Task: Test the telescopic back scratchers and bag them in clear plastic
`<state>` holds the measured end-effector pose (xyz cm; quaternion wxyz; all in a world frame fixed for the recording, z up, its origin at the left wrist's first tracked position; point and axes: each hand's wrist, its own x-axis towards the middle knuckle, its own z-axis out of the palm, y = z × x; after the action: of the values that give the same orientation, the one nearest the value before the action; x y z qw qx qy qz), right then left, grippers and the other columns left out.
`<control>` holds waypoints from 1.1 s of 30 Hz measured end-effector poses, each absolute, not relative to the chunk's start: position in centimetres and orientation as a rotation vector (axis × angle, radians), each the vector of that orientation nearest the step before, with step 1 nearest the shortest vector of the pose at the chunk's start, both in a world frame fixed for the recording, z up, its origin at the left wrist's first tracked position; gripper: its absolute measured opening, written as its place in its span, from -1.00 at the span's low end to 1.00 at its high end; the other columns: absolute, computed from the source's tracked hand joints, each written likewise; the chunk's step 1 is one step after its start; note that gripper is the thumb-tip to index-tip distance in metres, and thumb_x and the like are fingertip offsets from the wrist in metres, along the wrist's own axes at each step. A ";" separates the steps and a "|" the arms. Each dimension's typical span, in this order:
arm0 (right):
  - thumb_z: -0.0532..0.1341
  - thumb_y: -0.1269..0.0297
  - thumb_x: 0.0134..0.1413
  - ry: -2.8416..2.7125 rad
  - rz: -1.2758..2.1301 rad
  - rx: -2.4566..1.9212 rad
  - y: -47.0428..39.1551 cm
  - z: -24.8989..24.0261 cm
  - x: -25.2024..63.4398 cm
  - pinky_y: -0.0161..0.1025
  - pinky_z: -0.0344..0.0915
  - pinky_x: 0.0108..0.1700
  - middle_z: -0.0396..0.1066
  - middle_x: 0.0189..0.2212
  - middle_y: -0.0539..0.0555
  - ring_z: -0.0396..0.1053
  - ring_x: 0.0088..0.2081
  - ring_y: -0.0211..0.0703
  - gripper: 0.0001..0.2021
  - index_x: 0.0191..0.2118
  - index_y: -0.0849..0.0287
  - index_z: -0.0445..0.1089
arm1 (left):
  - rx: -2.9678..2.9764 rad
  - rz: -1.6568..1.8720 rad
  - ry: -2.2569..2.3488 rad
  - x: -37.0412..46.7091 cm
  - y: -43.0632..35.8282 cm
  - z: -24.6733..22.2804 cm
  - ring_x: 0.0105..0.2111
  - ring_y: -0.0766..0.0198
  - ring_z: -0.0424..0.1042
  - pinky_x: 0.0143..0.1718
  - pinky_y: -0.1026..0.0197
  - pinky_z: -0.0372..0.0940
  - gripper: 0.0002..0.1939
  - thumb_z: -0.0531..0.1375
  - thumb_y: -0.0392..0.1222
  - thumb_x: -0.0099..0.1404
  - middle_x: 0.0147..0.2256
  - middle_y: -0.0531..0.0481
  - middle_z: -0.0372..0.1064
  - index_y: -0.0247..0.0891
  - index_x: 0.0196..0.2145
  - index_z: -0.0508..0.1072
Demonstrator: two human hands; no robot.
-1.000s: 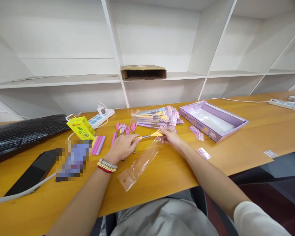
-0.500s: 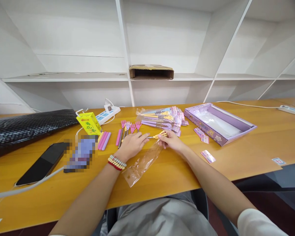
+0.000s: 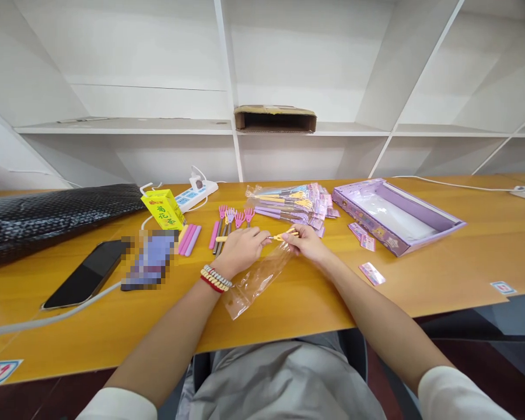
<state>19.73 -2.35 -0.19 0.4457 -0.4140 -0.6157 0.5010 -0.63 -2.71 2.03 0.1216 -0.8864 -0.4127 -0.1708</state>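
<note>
A yellow back scratcher with a hand-shaped head and a thin metal rod is held between both my hands. My left hand, bracelets at its wrist, closes round the handle, whose yellow end sticks out on the left. My right hand pinches the head. Beneath the hands a clear plastic bag slants down to the left; its upper end is by my right fingers, and whether they grip it I cannot tell. Several pink and purple back scratchers lie just behind my left hand, beside loose coloured handles.
Bagged back scratchers are piled at the back, left of an open purple box. Small printed cards lie to the right. A yellow drink carton, a power strip and a black phone are leftward.
The back scratcher's yellow handle now shows on the left of my left hand, with less rod visible between the hands. The whole view has shifted slightly.
</note>
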 end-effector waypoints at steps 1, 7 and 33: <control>0.26 0.00 -0.14 -1.510 1.223 -1.029 -2.2 -0.1 20.0 -0.38 -0.07 -0.68 0.19 -0.76 -0.12 0.05 -0.74 -0.40 -0.66 -0.50 0.19 0.23 | -2.577 -0.493 -1.226 -0.9 -2.5 2.0 -0.40 0.22 0.33 -0.38 0.18 0.11 -0.66 -0.12 -0.10 0.35 -0.41 -0.03 0.35 -0.19 -0.24 0.42; 0.33 0.16 -0.21 -1.218 1.220 -0.916 -1.2 1.4 24.2 -0.40 -0.23 -0.68 -0.02 -0.77 -0.18 -0.13 -0.73 -0.48 -0.71 -0.55 0.20 0.23 | -2.490 -0.553 -1.338 -4.3 -0.5 2.4 -0.24 0.17 0.35 -0.24 0.13 0.12 -0.69 -0.09 -0.20 0.31 -0.30 -0.07 0.41 -0.20 -0.22 0.43; -0.05 0.11 0.13 -0.250 0.855 -0.521 -0.2 1.6 38.1 -0.42 -0.13 -0.78 -0.11 -0.79 -0.20 -0.10 -0.81 -0.44 -0.66 -0.58 0.13 -0.11 | -2.254 -0.768 -1.434 -13.4 3.9 0.7 -0.19 0.11 0.36 -0.17 0.07 0.11 -0.73 -0.03 -0.23 0.25 -0.26 -0.07 0.44 -0.21 -0.23 0.44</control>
<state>38.12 -0.17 1.63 0.8698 -0.2490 -0.1194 0.4089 -13.35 3.94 0.68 0.1797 -0.7977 -0.5074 -0.2718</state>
